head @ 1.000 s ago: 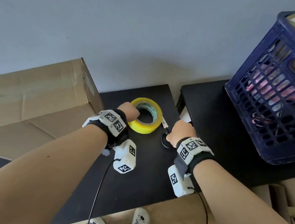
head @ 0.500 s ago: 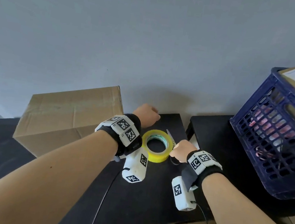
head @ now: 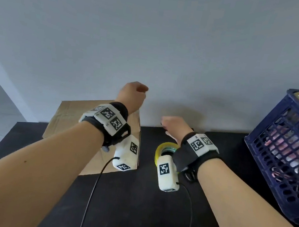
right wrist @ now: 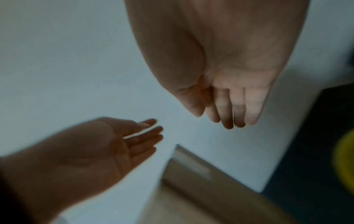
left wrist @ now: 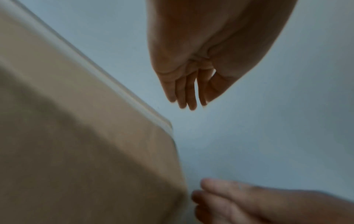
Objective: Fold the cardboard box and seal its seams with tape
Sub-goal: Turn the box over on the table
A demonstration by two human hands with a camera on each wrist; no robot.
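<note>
A brown cardboard box [head: 68, 120] lies on the black table [head: 133, 205] at the left, its flaps folded shut. The yellow tape roll [head: 160, 149] lies flat on the table right of the box, half hidden by my right wrist. My left hand [head: 134, 95] is raised above the box's right end, and in the left wrist view its fingers [left wrist: 184, 97] are straight and hold nothing. My right hand [head: 173, 124] hovers above and behind the roll. Its fingers [right wrist: 229, 112] are relaxed and empty.
A grey wall stands right behind the table. A dark blue plastic crate [head: 280, 157] with a cardboard parcel on top fills the right end. A black loop [head: 190, 175], perhaps a scissors handle, shows under my right wrist. Cables hang from both wrist cameras.
Both hands have lifted off the tape roll and risen toward the wall. The left one now hangs over the box's right end. The head view has tilted upward.
</note>
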